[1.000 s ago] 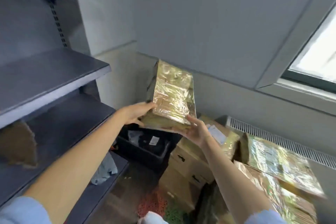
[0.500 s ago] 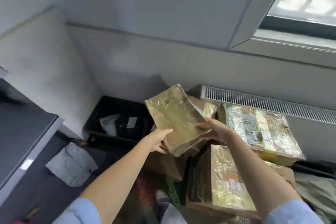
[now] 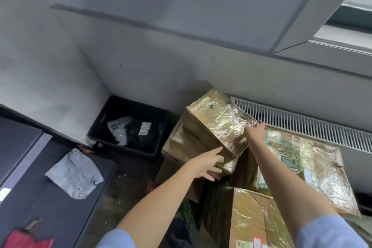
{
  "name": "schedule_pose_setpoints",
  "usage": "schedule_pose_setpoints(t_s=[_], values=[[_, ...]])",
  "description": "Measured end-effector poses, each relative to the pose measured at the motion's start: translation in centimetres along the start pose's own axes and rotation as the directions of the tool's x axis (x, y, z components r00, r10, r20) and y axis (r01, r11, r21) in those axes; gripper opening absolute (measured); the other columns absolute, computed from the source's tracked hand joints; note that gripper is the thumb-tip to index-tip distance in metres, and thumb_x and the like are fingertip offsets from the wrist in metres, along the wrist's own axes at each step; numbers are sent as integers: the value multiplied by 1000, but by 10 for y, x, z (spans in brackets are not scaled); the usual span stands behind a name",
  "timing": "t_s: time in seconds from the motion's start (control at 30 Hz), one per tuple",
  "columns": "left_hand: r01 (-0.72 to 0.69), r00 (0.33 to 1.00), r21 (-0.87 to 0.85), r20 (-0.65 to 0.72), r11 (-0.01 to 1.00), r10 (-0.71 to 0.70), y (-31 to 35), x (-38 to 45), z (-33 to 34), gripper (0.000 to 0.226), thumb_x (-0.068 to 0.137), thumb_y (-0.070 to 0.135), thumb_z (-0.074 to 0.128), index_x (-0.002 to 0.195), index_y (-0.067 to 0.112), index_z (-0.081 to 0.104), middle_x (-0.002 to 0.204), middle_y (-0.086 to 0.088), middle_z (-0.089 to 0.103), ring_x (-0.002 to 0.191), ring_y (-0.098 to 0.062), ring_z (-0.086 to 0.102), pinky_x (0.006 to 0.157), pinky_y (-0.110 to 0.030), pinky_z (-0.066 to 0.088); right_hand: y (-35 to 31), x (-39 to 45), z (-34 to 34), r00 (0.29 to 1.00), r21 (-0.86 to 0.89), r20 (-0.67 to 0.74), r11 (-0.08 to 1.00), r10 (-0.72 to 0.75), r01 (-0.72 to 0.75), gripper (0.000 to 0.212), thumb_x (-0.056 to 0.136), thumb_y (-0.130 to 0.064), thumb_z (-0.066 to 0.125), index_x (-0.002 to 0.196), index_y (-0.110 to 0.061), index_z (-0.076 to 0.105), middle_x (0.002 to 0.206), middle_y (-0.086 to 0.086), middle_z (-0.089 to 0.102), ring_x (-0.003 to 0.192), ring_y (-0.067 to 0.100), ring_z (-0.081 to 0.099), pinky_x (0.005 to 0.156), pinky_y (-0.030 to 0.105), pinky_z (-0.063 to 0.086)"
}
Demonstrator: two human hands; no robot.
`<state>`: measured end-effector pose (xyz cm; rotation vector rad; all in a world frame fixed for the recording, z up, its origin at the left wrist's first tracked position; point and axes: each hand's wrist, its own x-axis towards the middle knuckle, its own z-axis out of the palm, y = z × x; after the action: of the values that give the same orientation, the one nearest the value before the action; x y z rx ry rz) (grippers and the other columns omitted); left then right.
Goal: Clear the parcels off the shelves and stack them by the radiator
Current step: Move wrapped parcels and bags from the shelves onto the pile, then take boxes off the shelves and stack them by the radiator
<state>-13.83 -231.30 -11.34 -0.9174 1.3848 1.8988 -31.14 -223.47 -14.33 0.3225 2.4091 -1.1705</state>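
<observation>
The tape-wrapped parcel (image 3: 218, 125) lies tilted atop a stack of cardboard boxes (image 3: 187, 147) beside the radiator (image 3: 302, 125). Its small label is too blurred to read. The right hand (image 3: 254, 133) grips its far right corner, fingers curled over the edge. The left hand (image 3: 205, 165), fingers straight, touches its near edge. A grey mailer bag (image 3: 74, 173) lies on the lower shelf (image 3: 50, 213).

Four taped parcels (image 3: 219, 125), one grey mailer bag (image 3: 75, 175), one black crate (image 3: 128, 125), two hands (image 3: 205, 164)

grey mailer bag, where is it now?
Head view, lower left: the grey bag lies on the dark shelf, left of the black crate.
</observation>
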Motion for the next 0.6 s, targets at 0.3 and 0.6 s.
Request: schedule_pose_setpoints(t_s=[0.3, 0.6], values=[[78, 950, 76, -309, 994, -51, -58, -78, -93, 44, 102, 29, 30, 142, 14, 37, 146, -7, 42, 132, -24, 44, 106, -41, 37, -42, -84, 66, 822, -413, 158, 720, -547, 558, 71, 77, 6, 51, 143, -10, 31, 155, 13, 17, 145, 28, 12, 118, 42, 8], [-110, 602, -215, -791, 970, -107, -256, -293, -143, 37, 101, 21, 34, 137, 16, 44, 118, -5, 52, 87, -14, 55, 74, -27, 43, -1, -359, 204, 113, -22, 860, 186, -497, 982, 52, 84, 1, 46, 135, -8, 45, 138, 13, 45, 130, 29, 39, 105, 33, 34]])
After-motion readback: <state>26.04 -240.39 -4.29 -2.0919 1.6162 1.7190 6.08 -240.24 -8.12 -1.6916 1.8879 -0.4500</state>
